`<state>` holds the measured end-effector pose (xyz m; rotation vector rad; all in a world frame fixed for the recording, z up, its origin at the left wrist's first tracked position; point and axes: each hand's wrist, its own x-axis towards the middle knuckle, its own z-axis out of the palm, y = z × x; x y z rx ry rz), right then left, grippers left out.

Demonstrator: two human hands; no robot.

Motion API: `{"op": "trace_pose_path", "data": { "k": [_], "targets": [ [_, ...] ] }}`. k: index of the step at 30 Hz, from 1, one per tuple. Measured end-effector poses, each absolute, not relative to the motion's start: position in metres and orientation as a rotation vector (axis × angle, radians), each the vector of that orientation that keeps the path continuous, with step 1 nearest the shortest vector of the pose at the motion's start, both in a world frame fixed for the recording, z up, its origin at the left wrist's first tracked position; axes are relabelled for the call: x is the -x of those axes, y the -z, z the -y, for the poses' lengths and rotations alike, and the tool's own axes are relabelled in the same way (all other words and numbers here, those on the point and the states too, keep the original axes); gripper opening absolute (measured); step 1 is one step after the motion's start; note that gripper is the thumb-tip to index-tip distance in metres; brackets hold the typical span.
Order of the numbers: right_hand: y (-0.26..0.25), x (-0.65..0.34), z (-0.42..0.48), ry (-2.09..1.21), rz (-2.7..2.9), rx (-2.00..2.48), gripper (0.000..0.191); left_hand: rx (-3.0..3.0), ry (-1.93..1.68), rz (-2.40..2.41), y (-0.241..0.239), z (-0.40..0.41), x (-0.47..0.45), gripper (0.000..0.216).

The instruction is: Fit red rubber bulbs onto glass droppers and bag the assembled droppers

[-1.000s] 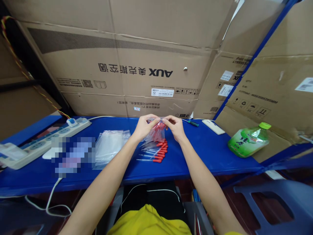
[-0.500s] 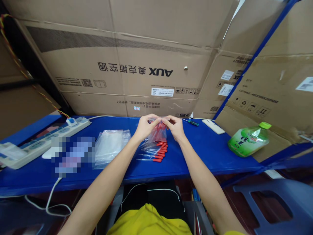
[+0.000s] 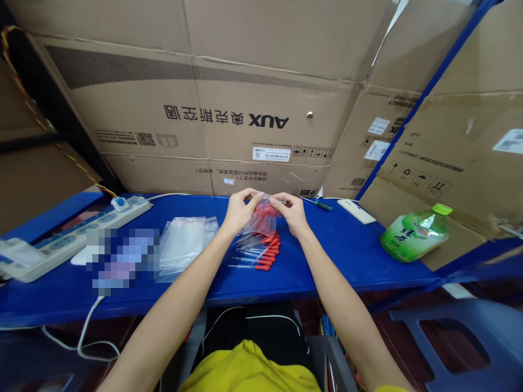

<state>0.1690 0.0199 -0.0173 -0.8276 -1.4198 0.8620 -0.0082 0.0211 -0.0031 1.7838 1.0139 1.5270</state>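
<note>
A clear plastic zip bag [image 3: 265, 222] hangs between my two hands at the middle of the blue table. My left hand [image 3: 241, 209] pinches its upper left edge between thumb and fingers. At the upper right edge, my right hand [image 3: 291, 211] pinches it the same way. Red shows through the film; whether it lies inside the bag or behind it I cannot tell. Just below, several glass droppers with red rubber bulbs [image 3: 265, 262] lie fanned out, tips to the left. Left of my left forearm lies a stack of clear zip bags [image 3: 186, 242].
A white power strip [image 3: 81, 234] and a blurred-out device [image 3: 126, 258] with a cable are at the left. To the right are a screwdriver [image 3: 322, 205], a white flat object [image 3: 356, 211] and a green drink bottle [image 3: 414, 234]. Cardboard [image 3: 229, 81] walls the back.
My left hand's thumb has moved slightly left, away from my right thumb, so the fingertips are farther apart along the bag's top edge. The droppers on the table have stayed put.
</note>
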Motion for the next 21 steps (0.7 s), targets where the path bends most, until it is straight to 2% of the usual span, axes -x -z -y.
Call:
{"op": "trace_pose_path", "data": {
  "k": [5, 13, 21],
  "targets": [
    [0.018, -0.17, -0.019, -0.764, 1.437, 0.783, 0.04, -1.787, -1.504, -0.977, 0.006, -0.021, 0.004, 0.036],
    [0.019, -0.171, -0.023, -0.831, 1.353, 0.798, 0.038, -1.572, -1.548, -0.887, 0.004, -0.02, 0.004, 0.03],
    [0.019, -0.18, -0.028, -0.783, 1.29, 0.754, 0.038, -1.455, -1.486, -0.89, 0.002, -0.018, 0.007, 0.037]
  ]
}}
